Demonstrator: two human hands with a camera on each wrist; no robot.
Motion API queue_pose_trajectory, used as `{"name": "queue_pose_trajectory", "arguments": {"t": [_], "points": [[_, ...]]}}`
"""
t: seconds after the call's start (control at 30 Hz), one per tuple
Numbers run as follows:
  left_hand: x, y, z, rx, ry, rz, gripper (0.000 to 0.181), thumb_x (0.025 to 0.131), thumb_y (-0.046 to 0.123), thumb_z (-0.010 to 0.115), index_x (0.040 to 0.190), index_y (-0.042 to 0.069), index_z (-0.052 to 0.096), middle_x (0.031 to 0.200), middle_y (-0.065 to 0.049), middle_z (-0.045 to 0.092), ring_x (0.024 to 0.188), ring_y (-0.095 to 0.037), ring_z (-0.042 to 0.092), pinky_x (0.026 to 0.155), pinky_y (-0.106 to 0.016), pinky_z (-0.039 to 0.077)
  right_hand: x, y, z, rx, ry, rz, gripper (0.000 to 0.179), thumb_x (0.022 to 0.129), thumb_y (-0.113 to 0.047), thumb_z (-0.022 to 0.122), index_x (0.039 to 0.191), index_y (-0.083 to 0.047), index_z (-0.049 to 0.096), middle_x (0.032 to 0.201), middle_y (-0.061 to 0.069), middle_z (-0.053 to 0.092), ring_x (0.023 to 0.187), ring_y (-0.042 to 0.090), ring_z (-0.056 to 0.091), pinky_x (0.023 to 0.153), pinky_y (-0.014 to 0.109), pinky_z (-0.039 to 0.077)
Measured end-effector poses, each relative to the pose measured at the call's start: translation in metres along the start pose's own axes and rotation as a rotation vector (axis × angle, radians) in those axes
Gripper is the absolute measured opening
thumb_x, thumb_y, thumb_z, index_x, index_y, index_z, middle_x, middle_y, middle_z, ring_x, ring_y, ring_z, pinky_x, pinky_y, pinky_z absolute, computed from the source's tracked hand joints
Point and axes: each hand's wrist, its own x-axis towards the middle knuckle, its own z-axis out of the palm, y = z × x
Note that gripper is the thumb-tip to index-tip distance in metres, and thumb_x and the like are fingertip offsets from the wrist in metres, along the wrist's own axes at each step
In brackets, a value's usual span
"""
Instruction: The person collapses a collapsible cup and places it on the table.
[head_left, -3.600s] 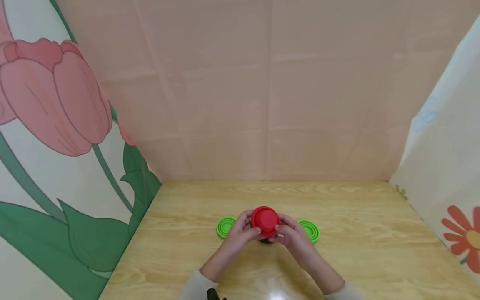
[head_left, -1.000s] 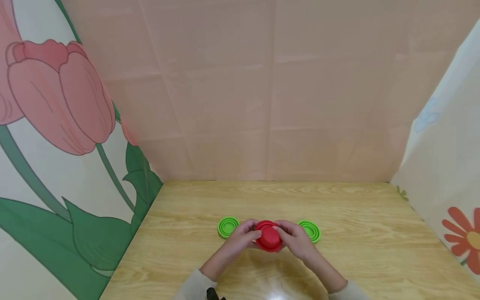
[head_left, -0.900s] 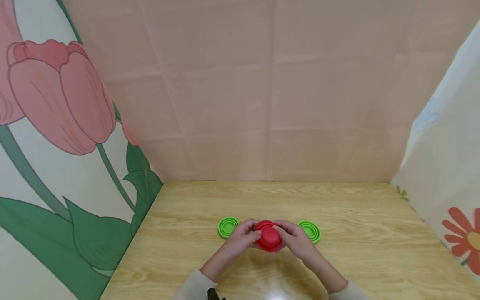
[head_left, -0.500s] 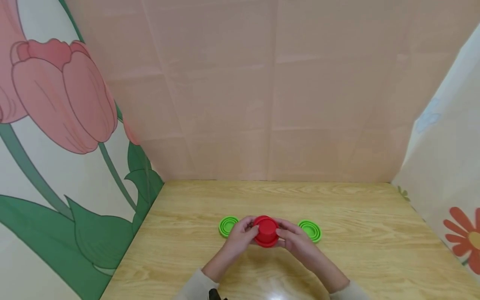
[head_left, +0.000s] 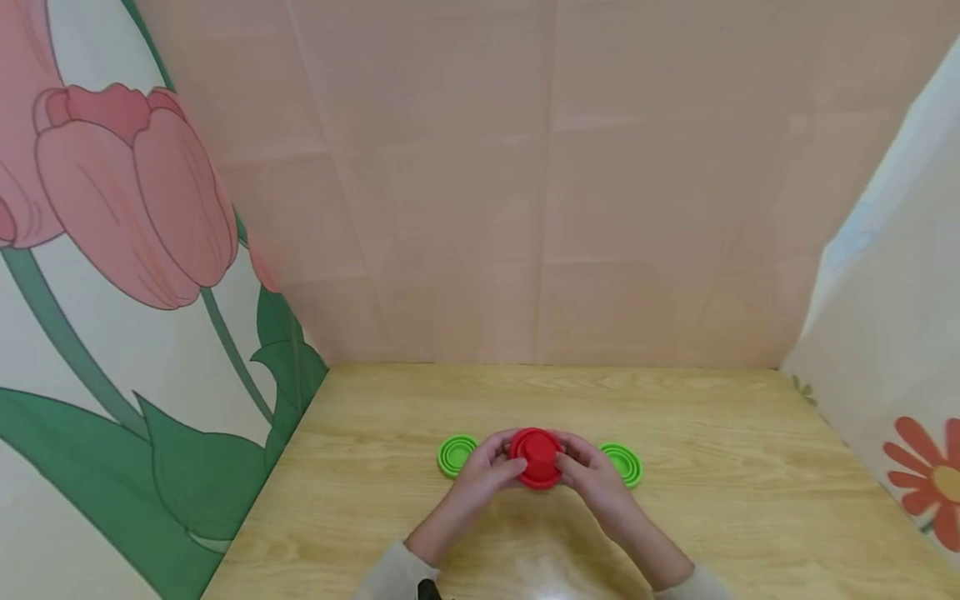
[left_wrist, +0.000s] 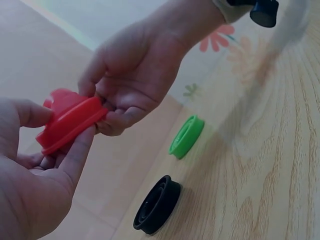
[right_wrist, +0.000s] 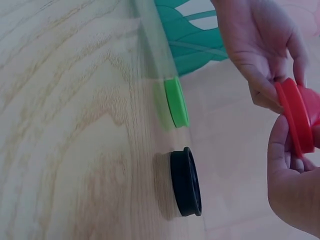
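A red collapsible silicone cup (head_left: 541, 452) is held above the table, its closed bottom facing the head camera. My left hand (head_left: 480, 477) pinches its left rim with thumb and fingers, and my right hand (head_left: 598, 482) pinches the right side. In the left wrist view, the middle of the red cup (left_wrist: 67, 117) bulges out from its wide rim. A flattened green ringed cup (head_left: 457, 455) lies beyond the left hand. Another green one (head_left: 621, 464) lies beside the right hand. A flattened black cup (left_wrist: 157, 205) shows in both wrist views; the hands hide it in the head view.
The wood-grain table (head_left: 375, 517) runs back to a plain pinkish wall sheet (head_left: 450, 208). Flower-printed panels stand at the left (head_left: 135, 200) and right (head_left: 892, 333). A small dark object (head_left: 427, 589) shows by the left sleeve.
Both hands kept hold of the red cup. It dropped toward me, then rose slightly, and its tilt shifted. The black cup's edge, visible below the hands at first, is now hidden in the head view.
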Motion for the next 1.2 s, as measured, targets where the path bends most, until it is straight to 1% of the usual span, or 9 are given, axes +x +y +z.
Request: {"name": "queue_pose_trajectory", "arguments": {"t": [0.07, 0.1, 0.13, 0.2, 0.27, 0.4, 0.67, 0.93, 1.2], "points": [[0.001, 0.0, 0.0, 0.003, 0.011, 0.012, 0.049, 0.095, 0.003, 0.063, 0.141, -0.007, 0.049, 0.117, -0.009, 0.061, 0.105, -0.014, 0.062, 0.085, -0.03, 0.06, 0.008, 0.016, 0.004, 0.002, 0.102, 0.022, 0.047, 0.103, -0.015, 0.056, 0.147, 0.002, 0.047, 0.139, 0.013, 0.059, 0.117, 0.013, 0.063, 0.096, 0.031, 0.055], [0.002, -0.001, 0.0, 0.008, 0.018, 0.016, 0.048, 0.095, 0.002, 0.063, 0.141, -0.006, 0.05, 0.116, -0.009, 0.061, 0.105, -0.014, 0.062, 0.084, -0.03, 0.06, 0.011, 0.022, 0.007, 0.017, 0.147, 0.033, 0.05, 0.104, -0.014, 0.054, 0.148, 0.006, 0.042, 0.139, 0.014, 0.058, 0.115, 0.012, 0.063, 0.094, 0.03, 0.056], [0.003, -0.001, 0.0, 0.017, 0.025, 0.019, 0.048, 0.095, 0.002, 0.063, 0.141, -0.006, 0.05, 0.115, -0.009, 0.061, 0.104, -0.014, 0.062, 0.084, -0.03, 0.06, 0.013, 0.026, 0.009, 0.043, 0.197, 0.029, 0.048, 0.104, -0.011, 0.053, 0.147, 0.007, 0.043, 0.136, 0.011, 0.059, 0.112, 0.01, 0.063, 0.09, 0.028, 0.057], [0.004, -0.001, 0.0, 0.032, 0.042, 0.023, 0.048, 0.093, 0.0, 0.063, 0.14, -0.007, 0.051, 0.112, -0.007, 0.061, 0.103, -0.013, 0.062, 0.082, -0.028, 0.059, 0.013, 0.027, 0.01, 0.093, 0.177, 0.029, 0.051, 0.104, -0.008, 0.051, 0.149, 0.009, 0.037, 0.134, 0.007, 0.059, 0.112, 0.008, 0.063, 0.091, 0.027, 0.056], [0.005, -0.001, 0.0, 0.044, 0.057, 0.028, 0.049, 0.092, -0.002, 0.063, 0.139, -0.007, 0.052, 0.108, -0.006, 0.061, 0.1, -0.012, 0.061, 0.08, -0.027, 0.059, 0.011, 0.025, 0.008, 0.133, 0.121, 0.025, 0.055, 0.103, -0.006, 0.052, 0.151, 0.01, 0.032, 0.133, 0.004, 0.057, 0.114, 0.01, 0.062, 0.093, 0.029, 0.056], [0.005, -0.002, -0.001, 0.059, 0.072, 0.039, 0.049, 0.091, -0.002, 0.064, 0.138, -0.008, 0.053, 0.107, -0.005, 0.061, 0.098, -0.011, 0.061, 0.08, -0.026, 0.059, 0.011, 0.025, 0.004, 0.156, 0.022, -0.007, 0.06, 0.101, -0.003, 0.054, 0.152, 0.011, 0.027, 0.131, 0.003, 0.057, 0.116, 0.013, 0.061, 0.097, 0.03, 0.055], [0.002, -0.003, -0.006, 0.05, 0.057, 0.006, 0.049, 0.094, 0.001, 0.064, 0.141, -0.007, 0.05, 0.119, -0.012, 0.062, 0.105, -0.015, 0.063, 0.085, -0.03, 0.059, 0.012, 0.028, 0.009, 0.197, -0.004, 0.003, 0.061, 0.101, -0.005, 0.056, 0.152, 0.01, 0.025, 0.131, 0.004, 0.059, 0.116, 0.017, 0.064, 0.098, 0.037, 0.055], [-0.002, -0.003, -0.008, 0.072, 0.04, -0.033, 0.051, 0.095, 0.006, 0.067, 0.142, -0.004, 0.05, 0.122, -0.012, 0.062, 0.107, -0.015, 0.062, 0.087, -0.03, 0.059, 0.011, 0.03, 0.013, 0.169, 0.042, 0.046, 0.061, 0.099, -0.001, 0.056, 0.152, 0.008, 0.027, 0.13, 0.006, 0.057, 0.112, 0.016, 0.064, 0.095, 0.033, 0.056], [0.001, -0.007, -0.005, 0.063, 0.021, -0.02, 0.056, 0.092, 0.005, 0.07, 0.143, -0.002, 0.049, 0.124, -0.01, 0.061, 0.109, -0.017, 0.061, 0.087, -0.031, 0.059, 0.012, 0.027, 0.017, 0.12, 0.167, 0.061, 0.057, 0.095, 0.002, 0.056, 0.149, 0.005, 0.038, 0.125, 0.005, 0.058, 0.107, 0.015, 0.064, 0.089, 0.031, 0.057]]}}
